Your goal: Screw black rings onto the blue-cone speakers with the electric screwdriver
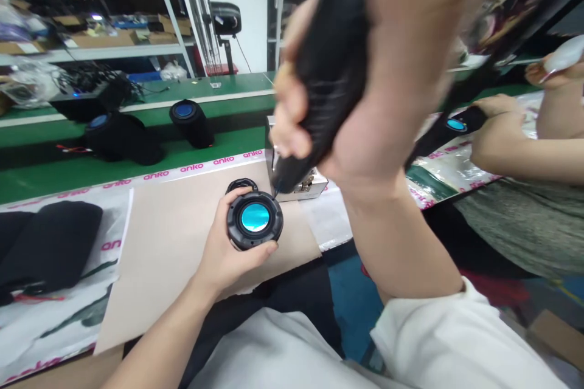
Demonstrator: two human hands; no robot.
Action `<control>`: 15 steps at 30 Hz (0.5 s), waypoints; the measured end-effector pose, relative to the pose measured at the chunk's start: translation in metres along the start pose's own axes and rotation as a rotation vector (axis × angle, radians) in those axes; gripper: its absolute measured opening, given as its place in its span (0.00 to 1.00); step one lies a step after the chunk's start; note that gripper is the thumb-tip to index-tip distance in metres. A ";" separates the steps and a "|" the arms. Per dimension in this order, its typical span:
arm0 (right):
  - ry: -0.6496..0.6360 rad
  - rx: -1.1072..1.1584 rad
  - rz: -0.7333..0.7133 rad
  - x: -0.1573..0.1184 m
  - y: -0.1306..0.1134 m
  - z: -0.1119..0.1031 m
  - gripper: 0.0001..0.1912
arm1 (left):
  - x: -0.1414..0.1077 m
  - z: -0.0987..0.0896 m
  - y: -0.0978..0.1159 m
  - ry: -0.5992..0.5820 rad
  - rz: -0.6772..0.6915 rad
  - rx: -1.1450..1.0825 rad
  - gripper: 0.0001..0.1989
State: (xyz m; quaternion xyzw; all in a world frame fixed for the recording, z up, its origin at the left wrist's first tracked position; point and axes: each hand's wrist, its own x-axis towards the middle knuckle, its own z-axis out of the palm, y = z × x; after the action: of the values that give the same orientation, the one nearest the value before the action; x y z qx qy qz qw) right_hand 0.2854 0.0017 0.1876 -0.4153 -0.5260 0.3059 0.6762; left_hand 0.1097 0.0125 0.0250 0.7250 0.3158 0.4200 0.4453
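Head view, centre of the frame: the left hand (230, 252) clamps a round black speaker (264, 237) above the surface while the separate right hand (289, 112) grips an electric screwdriver (326, 73) at its rim, where a slipping bit could gouge the blue face (254, 217).

Left hand (230, 252) grips a speaker cap (254, 219), right hand (292, 115) an electric screwdriver (328, 85).

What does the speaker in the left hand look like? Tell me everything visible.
The speaker is a short cylinder seen end-on: a dark ribbed ring, plastic or rubber by the look, around a glossy cyan disc. It is tilted up, gripped by the left hand with the thumb on its lower rim, above a beige sheet. The screwdriver tip sits just above its upper rim; whether they touch is unclear.
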 end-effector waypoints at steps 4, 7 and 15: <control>0.212 0.028 -0.251 0.002 0.024 -0.028 0.21 | 0.001 0.001 -0.002 -0.010 0.011 -0.046 0.41; 0.371 -0.034 -0.218 0.006 0.057 -0.036 0.28 | 0.002 0.001 -0.003 0.002 0.012 -0.054 0.39; 0.324 -0.051 -0.065 0.005 0.076 -0.044 0.33 | 0.003 0.001 -0.002 -0.004 0.025 -0.073 0.40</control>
State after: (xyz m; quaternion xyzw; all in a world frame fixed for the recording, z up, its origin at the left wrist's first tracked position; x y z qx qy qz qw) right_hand 0.3306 0.0310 0.1180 -0.4591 -0.4310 0.1993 0.7509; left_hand 0.1113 0.0155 0.0239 0.7130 0.2902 0.4355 0.4666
